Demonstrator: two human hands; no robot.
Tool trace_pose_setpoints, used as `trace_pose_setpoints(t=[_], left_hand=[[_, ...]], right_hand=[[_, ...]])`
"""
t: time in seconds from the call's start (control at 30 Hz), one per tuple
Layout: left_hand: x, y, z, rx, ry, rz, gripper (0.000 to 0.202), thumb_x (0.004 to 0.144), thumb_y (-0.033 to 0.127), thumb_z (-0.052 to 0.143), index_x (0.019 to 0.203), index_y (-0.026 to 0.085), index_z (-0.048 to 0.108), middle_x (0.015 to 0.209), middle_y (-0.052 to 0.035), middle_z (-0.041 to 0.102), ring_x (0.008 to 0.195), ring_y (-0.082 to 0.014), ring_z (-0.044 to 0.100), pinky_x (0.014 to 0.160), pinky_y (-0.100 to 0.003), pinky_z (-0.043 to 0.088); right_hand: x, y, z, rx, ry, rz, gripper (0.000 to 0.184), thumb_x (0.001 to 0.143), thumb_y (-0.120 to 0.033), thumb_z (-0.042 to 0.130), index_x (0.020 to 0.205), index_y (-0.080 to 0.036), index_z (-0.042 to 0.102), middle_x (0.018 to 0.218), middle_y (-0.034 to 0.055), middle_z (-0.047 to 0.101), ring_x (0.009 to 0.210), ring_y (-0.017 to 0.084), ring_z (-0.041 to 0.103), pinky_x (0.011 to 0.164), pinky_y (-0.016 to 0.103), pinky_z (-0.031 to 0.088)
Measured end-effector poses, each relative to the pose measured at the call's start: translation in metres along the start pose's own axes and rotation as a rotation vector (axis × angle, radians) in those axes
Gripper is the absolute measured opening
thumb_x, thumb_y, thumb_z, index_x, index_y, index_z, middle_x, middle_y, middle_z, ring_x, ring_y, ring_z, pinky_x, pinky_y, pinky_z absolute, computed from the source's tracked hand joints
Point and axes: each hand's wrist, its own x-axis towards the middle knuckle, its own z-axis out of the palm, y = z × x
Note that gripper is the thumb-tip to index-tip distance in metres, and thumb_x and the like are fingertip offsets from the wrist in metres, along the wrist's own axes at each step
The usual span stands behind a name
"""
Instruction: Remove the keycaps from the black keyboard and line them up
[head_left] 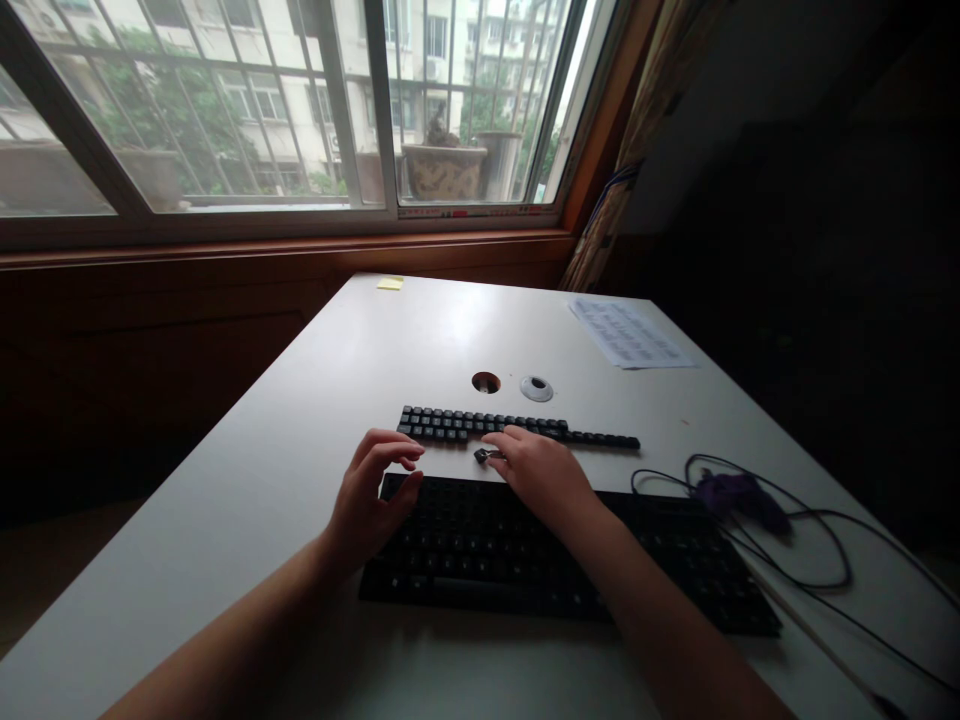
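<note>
A black keyboard [480, 548] lies on the white desk [300, 440]. Beyond it stand rows of loose black keycaps [442, 421], lined up side by side. My right hand [544, 470] reaches over the keyboard and pinches what looks like a wire keycap puller [495, 454]. At its tip is a single black keycap [481, 456], just in front of the rows. My left hand [375, 495] hovers at the keyboard's upper left corner, fingers curved and thumb apart, with nothing in it. My right hand and forearm hide part of the keyboard.
Behind the keycaps are a round cable hole [486, 383] and its grey cover ring [537, 388]. Printed papers [630, 333] lie at the far right, a yellow sticky note [390, 284] at the far left. Black cables [844, 560] and a purple cloth-like item [742, 500] lie to the right.
</note>
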Motion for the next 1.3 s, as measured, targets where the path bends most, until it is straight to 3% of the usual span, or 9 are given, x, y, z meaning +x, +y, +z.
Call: trace_pose_setpoints(t=[0.23, 0.4, 0.8, 1.3], left_hand=[[0.001, 0.001, -0.001, -0.001, -0.022, -0.011, 0.024, 0.087, 0.01, 0.059, 0.109, 0.02, 0.06, 0.105, -0.008, 0.053, 0.087, -0.0181, 0.058, 0.076, -0.035, 0.052], [0.0, 0.001, -0.001, 0.013, -0.039, -0.019, 0.024, 0.087, 0.008, 0.058, 0.107, 0.02, 0.061, 0.101, -0.0071, 0.054, 0.085, -0.0174, 0.057, 0.075, -0.033, 0.05], [0.002, 0.006, -0.001, 0.041, -0.099, -0.012, 0.024, 0.087, 0.004, 0.054, 0.105, 0.019, 0.062, 0.095, -0.0057, 0.056, 0.084, -0.0166, 0.057, 0.072, -0.03, 0.049], [0.004, 0.009, -0.001, 0.088, -0.107, 0.003, 0.022, 0.087, 0.004, 0.054, 0.102, 0.019, 0.062, 0.094, -0.005, 0.058, 0.083, -0.0164, 0.058, 0.072, -0.029, 0.048]], right_hand=[[0.0, 0.018, -0.011, 0.058, -0.046, -0.152, 0.035, 0.088, -0.018, 0.056, 0.115, -0.036, 0.068, 0.1, -0.0009, 0.065, 0.08, 0.014, 0.063, 0.067, 0.024, 0.041], [0.001, 0.018, -0.002, 0.035, -0.099, -0.205, 0.036, 0.09, -0.02, 0.053, 0.118, -0.038, 0.066, 0.103, -0.0001, 0.065, 0.078, 0.014, 0.062, 0.064, 0.025, 0.039], [0.0, -0.002, 0.008, 0.005, -0.141, -0.027, 0.047, 0.088, -0.025, 0.054, 0.135, -0.03, 0.053, 0.119, 0.0041, 0.063, 0.091, 0.02, 0.065, 0.069, 0.027, 0.045], [0.001, -0.005, 0.016, 0.061, -0.128, 0.022, 0.051, 0.09, -0.028, 0.053, 0.141, -0.03, 0.047, 0.123, 0.004, 0.061, 0.095, 0.021, 0.066, 0.073, 0.03, 0.048]])
